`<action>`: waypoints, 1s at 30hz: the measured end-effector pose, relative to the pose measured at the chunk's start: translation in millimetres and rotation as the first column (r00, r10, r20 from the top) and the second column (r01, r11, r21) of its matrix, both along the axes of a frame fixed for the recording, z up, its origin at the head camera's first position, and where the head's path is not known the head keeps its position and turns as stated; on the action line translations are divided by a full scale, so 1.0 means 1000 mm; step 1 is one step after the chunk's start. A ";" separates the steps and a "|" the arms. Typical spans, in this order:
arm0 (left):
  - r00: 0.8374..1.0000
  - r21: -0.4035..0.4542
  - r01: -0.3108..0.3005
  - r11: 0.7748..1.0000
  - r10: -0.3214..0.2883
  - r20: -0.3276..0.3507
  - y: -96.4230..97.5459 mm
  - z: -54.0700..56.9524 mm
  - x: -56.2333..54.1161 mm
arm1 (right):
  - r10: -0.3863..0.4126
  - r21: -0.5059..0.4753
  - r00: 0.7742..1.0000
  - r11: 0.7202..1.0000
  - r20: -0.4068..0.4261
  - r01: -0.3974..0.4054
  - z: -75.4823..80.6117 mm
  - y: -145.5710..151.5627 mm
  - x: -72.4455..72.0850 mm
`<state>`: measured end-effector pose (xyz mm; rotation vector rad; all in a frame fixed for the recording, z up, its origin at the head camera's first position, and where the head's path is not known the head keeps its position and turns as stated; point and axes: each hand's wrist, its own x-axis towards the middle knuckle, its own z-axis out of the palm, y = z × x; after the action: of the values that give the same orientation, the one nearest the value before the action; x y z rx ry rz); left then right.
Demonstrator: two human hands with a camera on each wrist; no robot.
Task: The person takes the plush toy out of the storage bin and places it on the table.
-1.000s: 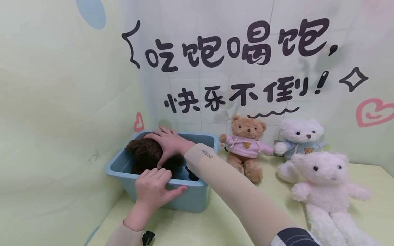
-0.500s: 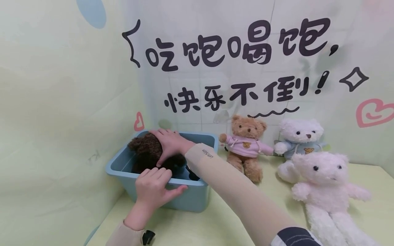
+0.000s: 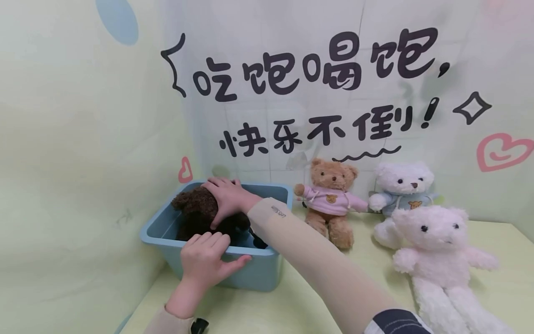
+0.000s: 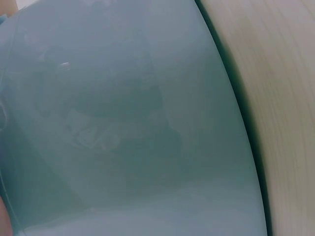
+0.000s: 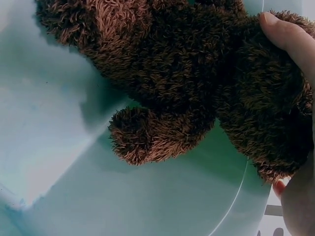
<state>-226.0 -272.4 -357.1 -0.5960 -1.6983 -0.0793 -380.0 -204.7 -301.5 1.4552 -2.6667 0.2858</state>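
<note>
A dark brown teddy bear (image 3: 196, 211) lies inside a light blue plastic bin (image 3: 258, 271). My right hand (image 3: 229, 197) reaches over the front rim and grips the bear, fingers spread across its far side and thumb on the near side. The right wrist view shows the fingertips (image 5: 270, 19) pressed into the curly brown fur (image 5: 172, 54) around its head, with its body and a limb against the bin's inner wall. My left hand (image 3: 206, 255) holds the bin's front rim, fingers hooked over it and thumb along the outside. In the left wrist view the bin's smooth outer wall (image 4: 138, 118) fills most of the picture.
To the right of the bin sit a tan bear in a pink hoodie (image 3: 329, 199), a white bear in a blue hoodie (image 3: 404, 181) and a pale pink bear (image 3: 442, 250). A printed wall sheet (image 3: 250, 28) stands behind the pale table (image 3: 250, 313).
My right hand has shifted slightly to the right on the brown bear, showing more of its head. The left hand stays on the rim. The head view has swung a little.
</note>
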 end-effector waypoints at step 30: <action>1.000 -0.008 0.012 1.000 -0.012 -0.013 0.001 0.002 -0.003 | 0.093 -0.196 0.995 0.977 0.037 -0.084 0.053 0.017 -0.009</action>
<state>-229.1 -271.2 -354.6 -0.6116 -1.6837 -0.0770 -388.8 -187.4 -248.1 1.5253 -2.5270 0.5756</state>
